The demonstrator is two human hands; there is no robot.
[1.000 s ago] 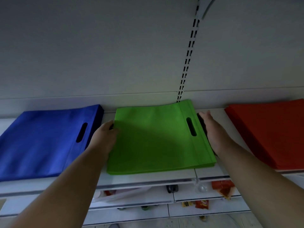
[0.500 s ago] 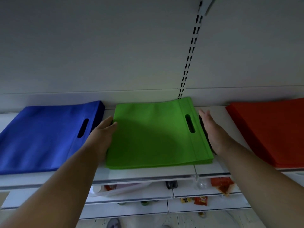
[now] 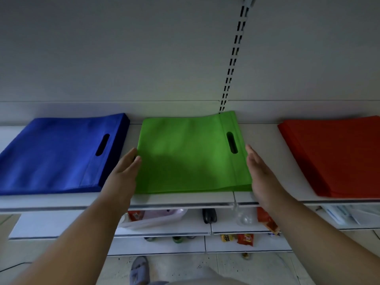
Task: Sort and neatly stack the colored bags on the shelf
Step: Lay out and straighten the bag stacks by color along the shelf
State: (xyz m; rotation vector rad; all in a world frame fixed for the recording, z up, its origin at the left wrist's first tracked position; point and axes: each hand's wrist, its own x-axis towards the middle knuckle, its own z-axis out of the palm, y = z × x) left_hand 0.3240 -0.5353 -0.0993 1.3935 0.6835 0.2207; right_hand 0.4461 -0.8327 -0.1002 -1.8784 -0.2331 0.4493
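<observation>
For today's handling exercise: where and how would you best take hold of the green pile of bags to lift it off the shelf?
Probably by its two side edges, one hand from each side. The green pile lies flat, open shelf showing beside both edges, and the left hand and right hand already flank it, palms inward. Slide fingers under, so the loose bags lift together; the handle slot would raise only the top ones.

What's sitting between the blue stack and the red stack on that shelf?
The green stack of bags, flanked by the left hand and right hand, in the head view.
</observation>
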